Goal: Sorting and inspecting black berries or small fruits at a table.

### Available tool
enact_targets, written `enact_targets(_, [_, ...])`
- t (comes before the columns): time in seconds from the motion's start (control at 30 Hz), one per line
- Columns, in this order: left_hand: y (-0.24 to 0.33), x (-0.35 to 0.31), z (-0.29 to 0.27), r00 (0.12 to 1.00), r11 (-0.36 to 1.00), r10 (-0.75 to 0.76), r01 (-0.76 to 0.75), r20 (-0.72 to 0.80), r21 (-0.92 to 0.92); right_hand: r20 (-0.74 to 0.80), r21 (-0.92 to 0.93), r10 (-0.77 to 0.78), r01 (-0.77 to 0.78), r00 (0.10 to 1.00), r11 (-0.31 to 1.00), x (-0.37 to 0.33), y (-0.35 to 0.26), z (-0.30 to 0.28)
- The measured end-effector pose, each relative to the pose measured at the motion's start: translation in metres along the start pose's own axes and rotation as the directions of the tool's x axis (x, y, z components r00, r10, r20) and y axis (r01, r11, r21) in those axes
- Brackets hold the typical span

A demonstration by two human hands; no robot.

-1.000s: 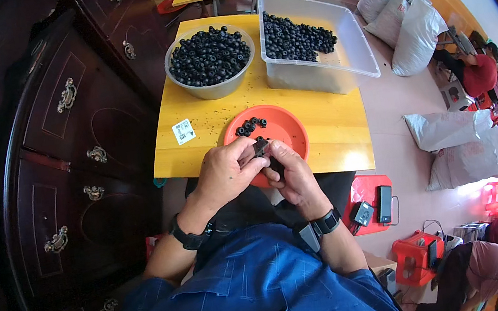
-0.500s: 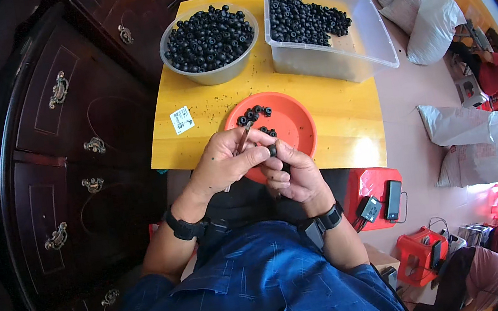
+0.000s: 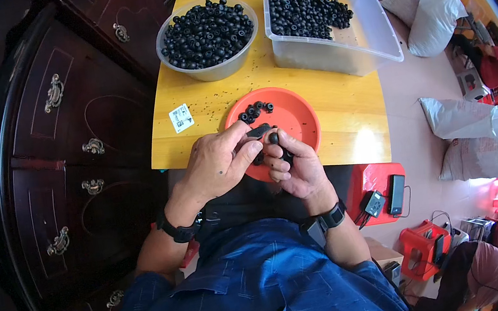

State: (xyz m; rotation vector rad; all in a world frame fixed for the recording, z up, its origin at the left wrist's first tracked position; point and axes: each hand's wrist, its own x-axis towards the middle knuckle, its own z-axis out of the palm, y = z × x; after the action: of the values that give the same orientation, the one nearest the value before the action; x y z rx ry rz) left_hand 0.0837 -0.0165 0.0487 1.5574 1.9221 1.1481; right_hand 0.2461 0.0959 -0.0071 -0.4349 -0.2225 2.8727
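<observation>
My right hand (image 3: pixel 302 170) pinches a small black round part (image 3: pixel 274 138) between thumb and forefinger. More black shows under its curled fingers, perhaps further parts. Close beside it, my left hand (image 3: pixel 212 164) has thumb and forefinger closed on a slim dark tool (image 3: pixel 257 131). Its tip points toward the held part; most of it is hidden by the fingers, so its exact kind is unclear. Both hands are over the near side of an orange-red plastic dish (image 3: pixel 300 113). Several black ring-shaped parts (image 3: pixel 252 113) lie at the dish's far left.
A yellow table (image 3: pixel 346 123) bears a round tub (image 3: pixel 212 71) heaped with black parts and a clear bin (image 3: pixel 337 60) partly filled with them. A white label (image 3: pixel 181 118) lies left. Dark drawers (image 3: pixel 51 151) stand leftward; red stools (image 3: pixel 370 176) and white sacks (image 3: pixel 477 149) stand right.
My left hand has turned over, back upward, and the tool has swung from upright to pointing rightward at the part. My right hand keeps its pinch, with the part tilted differently.
</observation>
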Motion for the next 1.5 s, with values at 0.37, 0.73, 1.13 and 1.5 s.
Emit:
enact_targets(0.37, [-0.006, 0.015, 0.007, 0.995, 0.981, 0.103, -0.103, 0.007, 0.166, -0.060, -0.061, 0.018, -0.022, 0.998, 0.998, 0.007, 0.004, -0.002])
enact_targets(0.73, [-0.015, 0.019, 0.008, 0.984, 0.955, 0.178, -0.175, 0.010, 0.238, -0.039, -0.088, -0.024, 0.021, 0.999, 0.996, 0.008, 0.005, -0.003])
enact_targets(1.13, [-0.020, 0.019, 0.009, 0.977, 0.927, 0.213, -0.208, 0.020, 0.311, -0.160, -0.021, -0.018, 0.014, 0.987, 1.000, 0.007, 0.009, 0.004])
enact_targets(1.5, [-0.016, 0.017, 0.011, 0.987, 0.943, 0.149, -0.160, 0.059, 0.292, -0.154, 0.092, 0.039, -0.025, 0.987, 0.995, 0.006, 0.006, 0.005])
